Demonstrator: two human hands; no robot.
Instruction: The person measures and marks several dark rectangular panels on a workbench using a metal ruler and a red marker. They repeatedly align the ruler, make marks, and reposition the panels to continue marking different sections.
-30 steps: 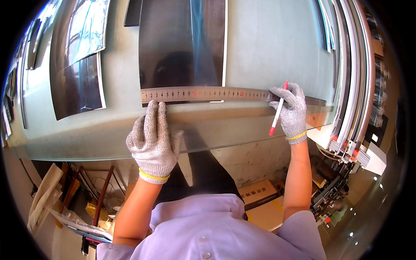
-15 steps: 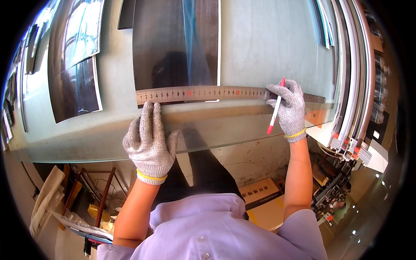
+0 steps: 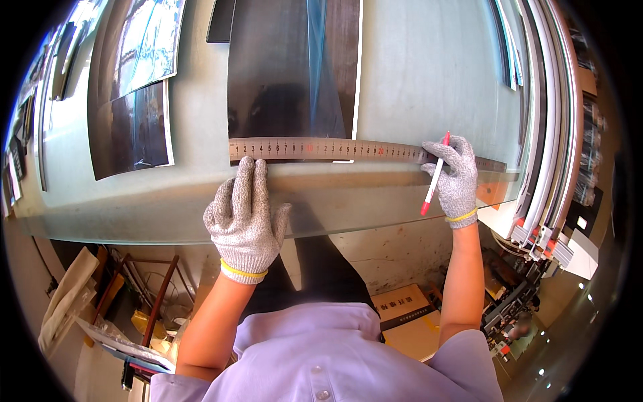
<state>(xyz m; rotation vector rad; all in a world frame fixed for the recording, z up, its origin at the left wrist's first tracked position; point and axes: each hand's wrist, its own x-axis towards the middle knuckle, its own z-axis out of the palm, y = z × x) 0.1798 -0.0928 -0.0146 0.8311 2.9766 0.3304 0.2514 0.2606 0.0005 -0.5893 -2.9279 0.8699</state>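
Observation:
A long steel ruler (image 3: 335, 149) lies across the lower end of a dark glossy sheet (image 3: 288, 87), its left end level with the sheet's left edge. My left hand (image 3: 246, 218), in a grey knitted glove, has its fingers stretched out. Two fingertips touch the ruler's near edge close to its left end. Farther right, my right hand (image 3: 457, 177), gloved alike, is closed around a white pen (image 3: 435, 175) with red ends. Its thumb and fingers also meet the ruler, hiding part of it. A dark strip of the sheet shows below the ruler.
Underneath is a glass-topped table (image 3: 415, 80), whose curved near edge runs in front of me. More dark sheets (image 3: 130, 130) lie at the left. White rails (image 3: 546, 127) run along the right side. A cardboard box (image 3: 408, 321) stands below the table.
The table, ruler and both hands appear slightly farther right in the picture, as the view has shifted. Hands and ruler keep nearly the same places on the sheet.

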